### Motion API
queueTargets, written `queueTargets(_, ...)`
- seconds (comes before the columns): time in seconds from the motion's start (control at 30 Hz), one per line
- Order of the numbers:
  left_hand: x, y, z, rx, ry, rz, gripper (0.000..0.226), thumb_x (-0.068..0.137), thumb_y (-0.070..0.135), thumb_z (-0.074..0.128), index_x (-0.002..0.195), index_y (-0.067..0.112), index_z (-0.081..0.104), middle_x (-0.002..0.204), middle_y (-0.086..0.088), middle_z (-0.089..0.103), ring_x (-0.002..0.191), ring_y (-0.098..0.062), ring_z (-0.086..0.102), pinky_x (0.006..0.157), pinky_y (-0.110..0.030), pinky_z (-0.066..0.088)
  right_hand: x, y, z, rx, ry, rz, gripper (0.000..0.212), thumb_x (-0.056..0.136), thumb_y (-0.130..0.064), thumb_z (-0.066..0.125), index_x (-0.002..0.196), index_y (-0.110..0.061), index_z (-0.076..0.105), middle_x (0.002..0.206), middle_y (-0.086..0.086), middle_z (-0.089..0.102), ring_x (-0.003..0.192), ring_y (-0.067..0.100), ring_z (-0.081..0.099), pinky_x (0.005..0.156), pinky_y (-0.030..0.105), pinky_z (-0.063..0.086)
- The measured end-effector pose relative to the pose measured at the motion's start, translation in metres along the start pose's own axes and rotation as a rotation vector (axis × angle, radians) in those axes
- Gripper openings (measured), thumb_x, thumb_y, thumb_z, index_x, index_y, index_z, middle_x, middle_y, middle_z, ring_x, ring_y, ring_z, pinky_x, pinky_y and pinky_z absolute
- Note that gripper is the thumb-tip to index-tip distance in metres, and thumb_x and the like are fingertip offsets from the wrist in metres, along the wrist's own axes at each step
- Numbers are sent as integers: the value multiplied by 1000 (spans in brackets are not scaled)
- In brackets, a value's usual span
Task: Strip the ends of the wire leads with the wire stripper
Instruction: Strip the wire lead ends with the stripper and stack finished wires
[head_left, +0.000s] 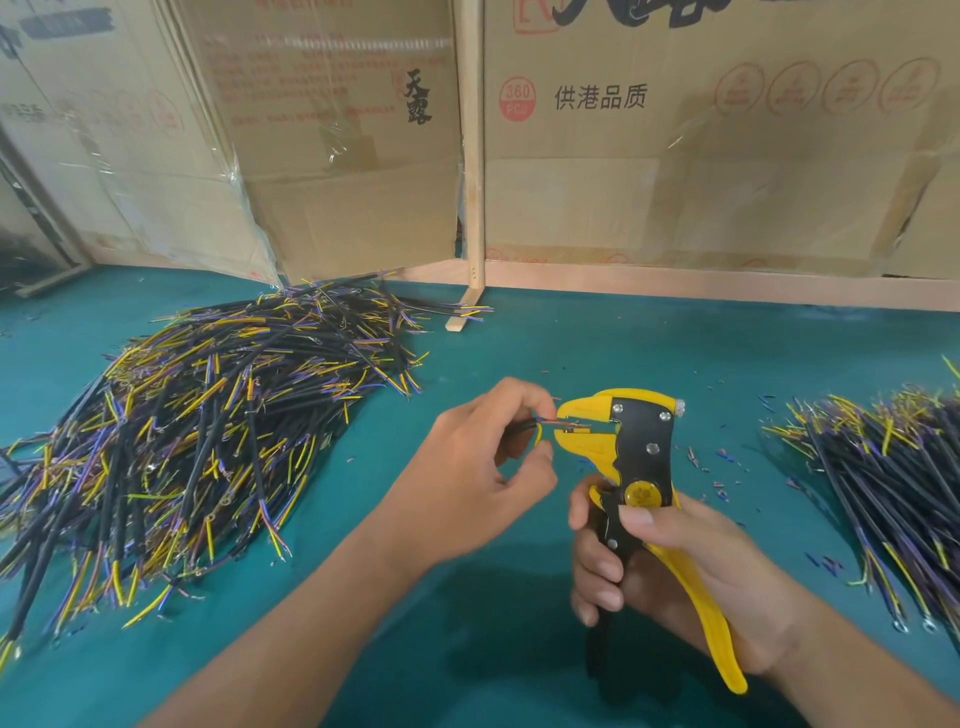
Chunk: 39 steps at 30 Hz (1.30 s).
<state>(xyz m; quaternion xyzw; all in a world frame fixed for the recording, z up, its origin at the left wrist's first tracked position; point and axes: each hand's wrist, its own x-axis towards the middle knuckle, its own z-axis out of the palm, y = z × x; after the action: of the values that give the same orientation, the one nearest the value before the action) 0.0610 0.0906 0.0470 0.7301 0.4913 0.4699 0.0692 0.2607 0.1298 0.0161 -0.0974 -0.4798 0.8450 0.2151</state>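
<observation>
- Risk, as I judge it: the thin red lead (563, 427) sits shallow in the mouth of the yellow-and-black plastic wire stripper (631, 457); a squeeze could nick strands or miss it.
- Left hand (467, 467) fingers pinch the black sheathed wire (522, 426) just left of the stripper, above the teal bench (597, 343).
- Right hand (670, 566) fingers wrap the handles.
- Wire's long axis runs left-right, stripped end pointing right into the stripper.
</observation>
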Motion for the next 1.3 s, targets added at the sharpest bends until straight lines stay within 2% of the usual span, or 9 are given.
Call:
queueTargets(0.2,-1,0,2,-75,-19,-25,13,88,13,57,100,15,52,68,1,43,58,-7,35,55,-10,28,-1,1,1,20,14,4,37,85,-29,76,103,-1,61,72,13,43,61,27,47,68,46,48)
queueTargets(0.53,-3,-3,4,-131,-40,-79,15,88,7,58,101,13,52,69,-1,47,55,-6,33,53,-10,28,-1,2,3,-7,77,35,41,84,-39,78,97,-3,64,64,7,38,51,21,39,56,37,44)
queueTargets(0.67,-2,-2,4,-101,-39,-70,16,87,6,58,98,15,52,66,1,43,53,-5,34,54,-9,27,-2,1,7,-28,131,44,45,80,-43,81,92,-3,64,60,6,37,48,20,38,53,34,43)
queueTargets(0.8,-1,-2,3,36,-26,-33,7,84,7,62,90,10,59,61,12,37,55,-2,37,57,-6,26,-3,-1,12,-56,191,72,48,75,-49,83,80,-7,60,58,4,35,46,19,35,50,32,40)
queueTargets(0.87,0,-4,-1,76,-48,0,6,83,12,67,86,11,62,63,15,40,56,-1,38,58,-7,27,-3,-3,13,-72,229,90,50,71,-53,85,77,-10,59,56,2,33,42,17,33,46,28,38)
queueTargets(0.97,3,-8,-13,24,-186,41,22,82,34,79,92,26,61,71,13,48,58,-4,36,58,-8,27,-4,-9,13,-106,302,102,52,66,-58,85,74,-14,59,53,-1,29,37,11,27,42,20,31)
queueTargets(1.03,5,-10,-17,25,-236,59,23,87,39,74,97,22,64,74,14,48,60,-3,37,59,-8,28,-5,-11,12,-122,316,96,52,67,-59,83,76,-14,59,53,-1,28,36,11,26,41,19,31)
queueTargets(1.17,8,-14,-24,140,-199,115,22,99,24,55,98,9,71,73,25,44,68,8,44,65,-5,30,-7,-11,14,-112,276,80,50,72,-57,82,78,-13,59,54,-1,29,37,11,27,41,19,31)
queueTargets(1.3,10,-16,-33,167,-222,160,24,99,22,52,95,7,71,74,26,41,68,8,42,66,-5,29,-7,-11,15,-136,247,80,49,74,-56,81,80,-12,59,54,0,30,38,11,28,41,19,32)
